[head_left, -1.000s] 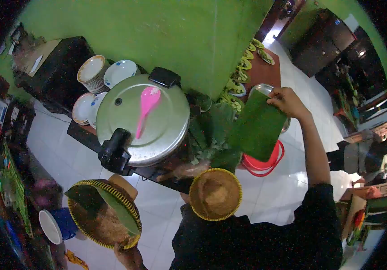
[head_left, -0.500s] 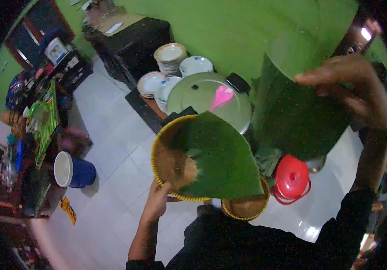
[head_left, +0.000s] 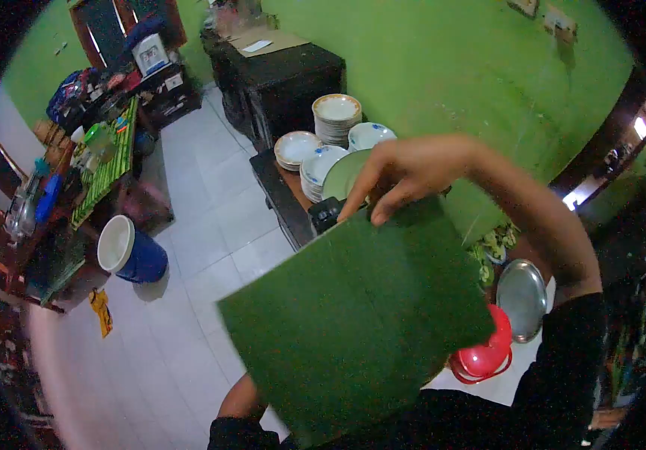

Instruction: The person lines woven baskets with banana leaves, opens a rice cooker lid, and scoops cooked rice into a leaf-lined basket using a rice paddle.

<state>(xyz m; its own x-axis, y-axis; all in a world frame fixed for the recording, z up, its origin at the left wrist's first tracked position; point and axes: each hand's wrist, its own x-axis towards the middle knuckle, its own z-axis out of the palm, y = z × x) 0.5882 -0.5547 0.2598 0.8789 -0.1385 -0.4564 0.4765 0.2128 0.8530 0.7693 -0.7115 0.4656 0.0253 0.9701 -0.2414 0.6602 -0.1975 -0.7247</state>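
My right hand (head_left: 413, 176) pinches the top edge of a broad banana leaf piece (head_left: 353, 315) between thumb and fingers. The leaf spreads in front of my body and covers most of what is behind it. Of my left arm only the wrist and forearm (head_left: 242, 399) show, below the leaf's left edge; the fingers are hidden. The yellow-rimmed woven basket is out of sight behind the leaf. Just beyond my right hand, a large pot with a pale green lid (head_left: 345, 174) is partly covered.
Stacked plates (head_left: 336, 112) stand on a low table beside a dark cabinet (head_left: 285, 75). A red lidded container (head_left: 488, 349) and a metal tray (head_left: 522, 300) lie to the right. On the left floor are a blue bucket (head_left: 139, 255) and a yellow wrapper (head_left: 101, 311).
My right hand has brought the leaf left and down across the basket, which is now hidden along with my left hand. The view has shifted, bringing the metal tray into sight.
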